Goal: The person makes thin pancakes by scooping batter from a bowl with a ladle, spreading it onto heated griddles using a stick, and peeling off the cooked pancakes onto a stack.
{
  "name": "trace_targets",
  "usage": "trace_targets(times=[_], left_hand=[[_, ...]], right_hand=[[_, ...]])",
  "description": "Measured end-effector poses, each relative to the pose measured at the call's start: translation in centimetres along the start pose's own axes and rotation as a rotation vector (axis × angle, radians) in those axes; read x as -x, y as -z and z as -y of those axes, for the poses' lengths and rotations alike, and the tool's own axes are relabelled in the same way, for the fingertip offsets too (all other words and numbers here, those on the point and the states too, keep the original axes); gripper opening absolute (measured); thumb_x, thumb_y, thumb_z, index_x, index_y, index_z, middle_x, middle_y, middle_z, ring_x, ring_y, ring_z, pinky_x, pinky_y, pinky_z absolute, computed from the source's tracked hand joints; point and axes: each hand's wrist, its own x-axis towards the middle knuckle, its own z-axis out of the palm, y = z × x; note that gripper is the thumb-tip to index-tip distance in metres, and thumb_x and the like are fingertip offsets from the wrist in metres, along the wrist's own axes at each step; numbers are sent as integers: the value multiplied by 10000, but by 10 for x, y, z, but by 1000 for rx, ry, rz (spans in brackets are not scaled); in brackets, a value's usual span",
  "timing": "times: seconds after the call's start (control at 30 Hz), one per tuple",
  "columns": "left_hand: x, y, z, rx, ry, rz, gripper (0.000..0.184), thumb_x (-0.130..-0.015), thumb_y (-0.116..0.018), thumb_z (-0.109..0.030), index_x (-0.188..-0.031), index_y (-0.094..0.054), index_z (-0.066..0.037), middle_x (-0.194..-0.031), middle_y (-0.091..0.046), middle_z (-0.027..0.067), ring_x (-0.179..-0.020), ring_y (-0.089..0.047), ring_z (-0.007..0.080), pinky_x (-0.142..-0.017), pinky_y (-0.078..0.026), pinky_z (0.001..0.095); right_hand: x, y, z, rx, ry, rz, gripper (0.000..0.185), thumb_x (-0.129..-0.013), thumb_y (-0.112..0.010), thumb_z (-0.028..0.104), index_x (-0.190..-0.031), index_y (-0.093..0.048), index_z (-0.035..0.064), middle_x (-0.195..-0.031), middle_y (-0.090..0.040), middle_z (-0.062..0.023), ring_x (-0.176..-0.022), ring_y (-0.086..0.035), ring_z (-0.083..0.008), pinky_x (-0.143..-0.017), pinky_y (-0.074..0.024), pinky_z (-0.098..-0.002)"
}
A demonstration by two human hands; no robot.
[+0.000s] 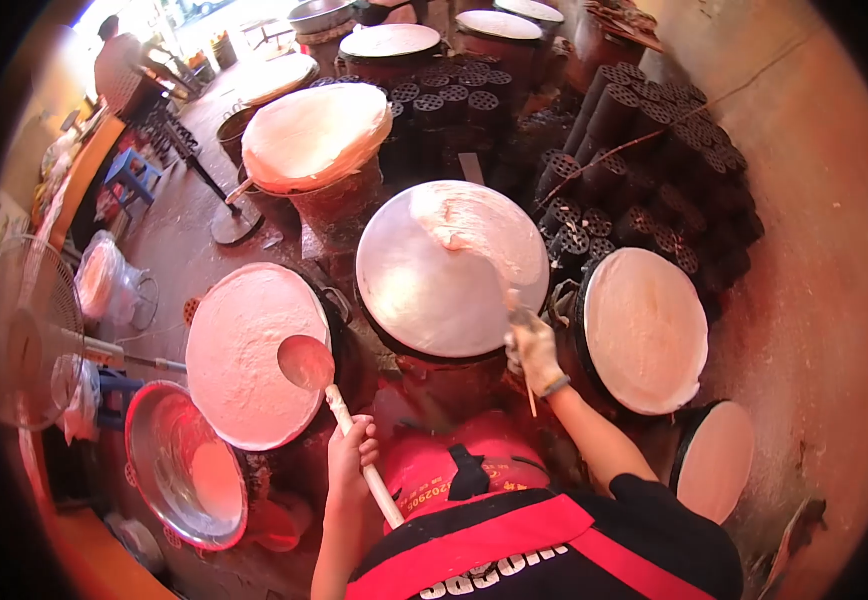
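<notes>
My left hand [353, 447] is wrapped round the pale handle of a ladle [306, 362]. The ladle's round bowl is over the batter-covered left griddle [254, 360]; whether it touches the batter I cannot tell. A thin wooden-handled tool [532, 402] is in my right hand [534, 352], which seems gloved and is blurred by motion. Its smeared tip is at the right edge of the middle griddle [424, 290]. A curved band of pale batter [484, 225] covers that griddle's top and right, while the rest shows bare grey metal.
Other pale-coated griddles [646, 330] stand to the right and behind. A metal basin [189, 465] holding batter is at lower left, near a fan [34, 330]. Stacked black coal briquettes [644, 150] rise at the back right. Another person [119, 65] is far left.
</notes>
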Motion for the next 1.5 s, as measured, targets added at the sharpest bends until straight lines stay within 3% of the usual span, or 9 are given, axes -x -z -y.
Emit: trace_targets(times=[0.1, 0.43, 0.57, 0.87, 1.1, 1.17, 1.27, 1.37, 1.5], left_hand=[[7, -3, 19, 7, -12, -73, 40, -907, -528, -71, -926, -523, -36, -686, -457, -9, -482, -357, 8, -373, -243, 128], [20, -35, 79, 125, -153, -210, 108, -881, -571, -91, -983, -561, -58, -787, -531, 14, -651, -535, 105, -541, -478, 230], [31, -38, 97, 94, -150, -358, 199, -870, -586, -89, -1068, -581, -63, -901, -583, 11, -831, -607, 124, -704, -538, 264], [40, -40, 111, 188, -168, -417, 233, -874, -584, -76, -1104, -576, -45, -852, -485, -39, -760, -502, 66, -886, -466, 272], [51, -49, 97, 94, -178, -443, 225, -881, -585, -95, -1105, -589, -72, -814, -472, -90, -718, -469, 7, -863, -442, 248], [54, -48, 97, 85, -190, -446, 237, -878, -583, -86, -1115, -572, -83, -1086, -551, -36, -1009, -479, 40, -909, -417, 252], [66, -55, 99, 67, -198, -464, 224, -881, -579, -77, -1105, -561, -81, -1096, -554, -25, -985, -496, 46, -893, -433, 242], [70, -50, 104, 68, -184, -478, 203, -885, -577, -76, -1087, -555, -75, -1103, -558, -13, -967, -506, 49, -890, -445, 243], [74, -62, 93, 8, -160, -466, 205, -887, -579, -88, -1090, -574, -61, -950, -522, -40, -864, -497, 28, -880, -460, 244]], right_hand=[[-6, 20, -3, 27, 72, -111, 396, -902, -581, 326, -1289, -510, 284, -524, -381, 63, -339, -332, -62, -297, -265, -228], [6, 27, 56, 329, -101, 559, 398, -920, -540, 284, -1310, -503, 213, -558, -386, 51, -374, -315, -64, -321, -259, -244], [-49, 68, 64, 263, -3, 242, 276, -896, -577, 315, -1123, -576, 158, -546, -430, 38, -365, -350, -70, -314, -270, -245], [-34, 107, 106, 543, -273, 727, 430, -900, -565, 388, -1293, -520, 219, -540, -409, 56, -381, -347, -52, -335, -236, -217], [-107, 56, 104, 532, -27, 569, 362, -896, -564, 343, -1222, -581, 186, -528, -391, 53, -372, -343, -51, -320, -262, -229], [-79, 62, 121, 612, -71, 689, 379, -898, -557, 312, -1260, -557, 199, -533, -382, 52, -383, -343, -50, -328, -270, -226], [-80, 93, 132, 762, -155, 846, 398, -894, -573, 355, -1271, -562, 227, -539, -385, 47, -386, -338, -57, -345, -277, -229], [-108, 78, 136, 832, -50, 644, 369, -903, -558, 390, -1186, -605, 158, -503, -395, 49, -347, -322, -62, -324, -254, -241], [-88, 52, 113, 628, -18, 775, 381, -920, -541, 255, -1292, -538, 173, -538, -411, 63, -392, -331, -48, -358, -256, -223]])
